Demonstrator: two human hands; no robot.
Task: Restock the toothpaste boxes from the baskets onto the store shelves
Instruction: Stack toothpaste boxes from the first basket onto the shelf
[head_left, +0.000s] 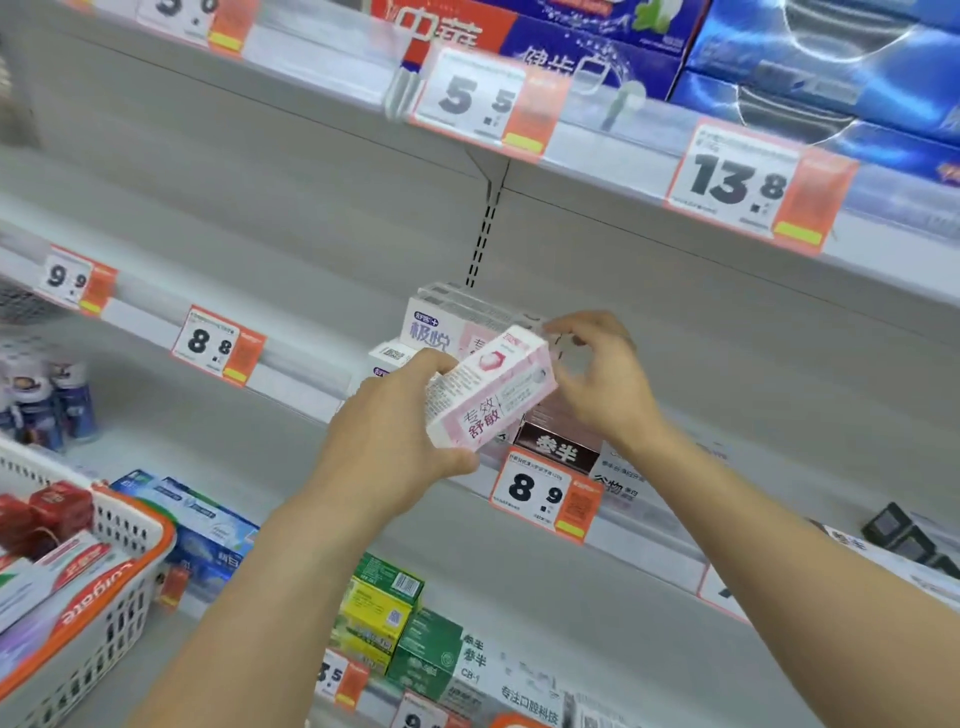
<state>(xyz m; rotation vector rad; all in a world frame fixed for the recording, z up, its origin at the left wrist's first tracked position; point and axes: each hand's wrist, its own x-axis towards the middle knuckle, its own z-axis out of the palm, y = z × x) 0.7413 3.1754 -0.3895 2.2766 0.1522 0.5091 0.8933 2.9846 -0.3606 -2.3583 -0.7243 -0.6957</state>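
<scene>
Up at the middle shelf, my left hand grips a pink-and-white toothpaste box, tilted, just in front of the few matching boxes already stacked there. My right hand holds nothing; its loosely curled fingertips touch the box's far end to steer it. This box is not yet set down. Long stretches of this shelf show bare, and the basket at lower left holds more red-and-white boxes, so I judge the restocking well short of finished.
</scene>
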